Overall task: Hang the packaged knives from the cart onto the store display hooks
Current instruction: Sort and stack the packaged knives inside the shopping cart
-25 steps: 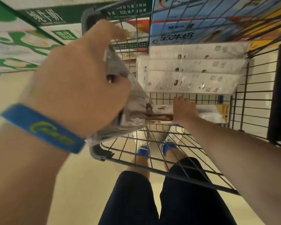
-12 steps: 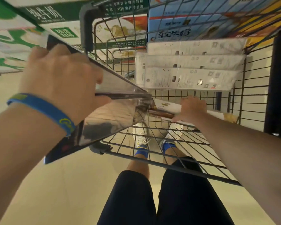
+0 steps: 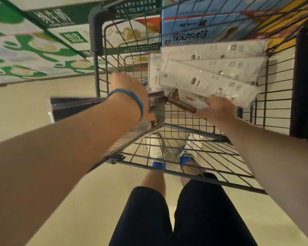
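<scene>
My left hand (image 3: 132, 96), with a blue wristband, grips a packaged knife (image 3: 75, 107) of dark card and clear plastic, held across the cart's left rim. My right hand (image 3: 219, 110) is inside the wire cart (image 3: 185, 176) and grips the near edge of a white packaged knife (image 3: 203, 84), which is tilted up off the others. A brown knife handle (image 3: 182, 104) shows just left of that hand. Several more white knife packs (image 3: 212, 52) lie stacked against the cart's far side. No display hooks are in view.
Green and white milk cartons (image 3: 34, 50) line the left; blue cartons (image 3: 194, 23) stand beyond the cart. The cart's dark grey corner post (image 3: 94, 32) rises at the far left. My legs and white shoes (image 3: 156, 148) stand on beige floor under the cart.
My left hand has swung away from the camera and down to the cart's rim with its pack. My right hand has lifted one white pack, which now lies tilted across the stack.
</scene>
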A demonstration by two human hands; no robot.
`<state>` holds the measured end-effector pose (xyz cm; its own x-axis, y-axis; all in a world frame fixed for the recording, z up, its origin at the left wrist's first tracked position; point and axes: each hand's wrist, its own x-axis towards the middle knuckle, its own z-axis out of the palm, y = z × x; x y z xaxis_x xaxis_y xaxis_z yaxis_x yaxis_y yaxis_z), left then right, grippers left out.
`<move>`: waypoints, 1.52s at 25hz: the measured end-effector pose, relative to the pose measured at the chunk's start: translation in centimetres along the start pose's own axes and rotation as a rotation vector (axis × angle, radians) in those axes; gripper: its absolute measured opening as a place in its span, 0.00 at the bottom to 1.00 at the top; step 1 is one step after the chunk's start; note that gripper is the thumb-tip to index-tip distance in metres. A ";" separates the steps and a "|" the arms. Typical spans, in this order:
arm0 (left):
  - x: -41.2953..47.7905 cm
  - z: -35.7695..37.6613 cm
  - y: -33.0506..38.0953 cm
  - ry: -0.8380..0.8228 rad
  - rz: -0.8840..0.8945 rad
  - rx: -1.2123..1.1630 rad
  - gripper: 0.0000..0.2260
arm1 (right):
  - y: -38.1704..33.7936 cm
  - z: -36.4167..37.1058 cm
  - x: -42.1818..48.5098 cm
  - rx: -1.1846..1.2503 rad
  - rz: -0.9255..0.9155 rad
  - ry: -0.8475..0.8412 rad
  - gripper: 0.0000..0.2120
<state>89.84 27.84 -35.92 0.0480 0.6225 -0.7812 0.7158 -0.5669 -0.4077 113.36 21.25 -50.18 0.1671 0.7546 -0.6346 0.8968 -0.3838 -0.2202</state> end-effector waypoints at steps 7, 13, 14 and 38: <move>0.3 1.9 4.8 -0.126 0.024 -0.154 0.35 | -2.1 -1.1 -1.4 0.034 -0.226 0.025 0.15; 0.9 1.1 1.7 -0.166 -0.048 -0.007 0.11 | -1.2 -2.2 -1.7 -0.006 -0.027 0.192 0.12; 1.0 1.3 1.5 -0.190 -0.057 0.021 0.12 | -1.1 -2.3 -1.7 0.028 -0.002 0.223 0.11; 2.6 3.8 5.4 -0.380 -0.174 -1.950 0.31 | -2.9 -1.2 -2.4 -0.223 -0.349 0.229 0.09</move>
<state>91.15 24.36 -41.91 -0.0288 0.3213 -0.9465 0.3638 0.8854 0.2895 110.85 21.16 -47.15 -0.0964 0.9256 -0.3661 0.9773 0.0183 -0.2109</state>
